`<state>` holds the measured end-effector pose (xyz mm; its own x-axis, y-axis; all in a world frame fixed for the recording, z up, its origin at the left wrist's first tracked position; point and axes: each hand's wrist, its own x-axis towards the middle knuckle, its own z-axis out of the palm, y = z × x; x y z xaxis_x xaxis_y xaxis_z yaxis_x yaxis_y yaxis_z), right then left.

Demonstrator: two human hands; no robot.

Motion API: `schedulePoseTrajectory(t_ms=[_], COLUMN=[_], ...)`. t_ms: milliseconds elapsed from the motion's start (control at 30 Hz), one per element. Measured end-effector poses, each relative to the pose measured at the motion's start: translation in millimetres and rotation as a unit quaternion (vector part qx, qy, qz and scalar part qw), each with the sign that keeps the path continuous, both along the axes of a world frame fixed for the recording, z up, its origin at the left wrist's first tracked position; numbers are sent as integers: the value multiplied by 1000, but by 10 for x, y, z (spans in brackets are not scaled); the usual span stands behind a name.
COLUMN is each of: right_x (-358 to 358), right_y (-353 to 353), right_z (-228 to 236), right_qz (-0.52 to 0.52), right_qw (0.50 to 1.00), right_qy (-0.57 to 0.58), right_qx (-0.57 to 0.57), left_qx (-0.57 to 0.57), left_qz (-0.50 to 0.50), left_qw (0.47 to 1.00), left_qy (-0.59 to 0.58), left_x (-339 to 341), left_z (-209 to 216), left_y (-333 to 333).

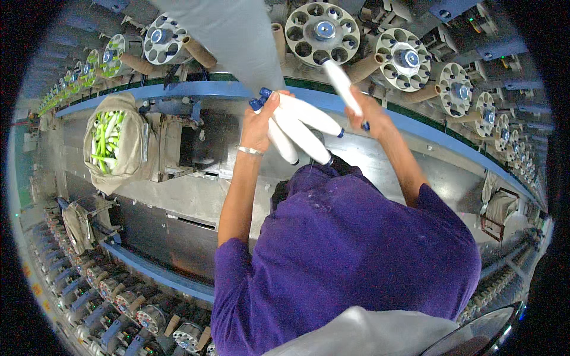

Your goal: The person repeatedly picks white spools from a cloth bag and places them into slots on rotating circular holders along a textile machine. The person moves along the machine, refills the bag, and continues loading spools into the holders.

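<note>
Three yarn bobbins point(301, 132) wound with white thread are fanned out in my left hand point(259, 123). My fingers close round their blue ends, and the thick white bodies point down and to the right. My right hand point(371, 114) grips another white yarn bobbin point(339, 84), tilted, with its blue end beside my palm. That bobbin's upper tip lies at the lower rim of a round magazine disc point(324, 53) with holes around a blue hub. Whether the tip touches the disc I cannot tell.
More perforated discs point(404, 59) line the machine on both sides, with brown cardboard cones point(366, 68) beside them. A blue rail point(415, 126) runs below. At left stands a cloth sack point(113, 178) of green-and-white bobbins. A grey hanging sheet point(237, 38) crosses the top.
</note>
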<state>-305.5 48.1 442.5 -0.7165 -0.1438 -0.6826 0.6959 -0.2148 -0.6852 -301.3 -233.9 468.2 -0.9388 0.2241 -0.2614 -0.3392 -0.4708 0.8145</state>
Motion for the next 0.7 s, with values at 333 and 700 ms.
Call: schedulePoseTrajectory(t_ms=[333,700], right_x=[-1095,-1024], right_y=[17,-829], right_z=[-282,23], right_qz=[66,-59], right_qw=[982,899], right_qy=[174,384], right_qx=[12,205], left_qx=[-45,-88], left_qz=[18,-18], left_qw=[997,990], left_qy=[64,109], left_x=[-808,-1375], left_z=[-26,9], left_y=[470,-46])
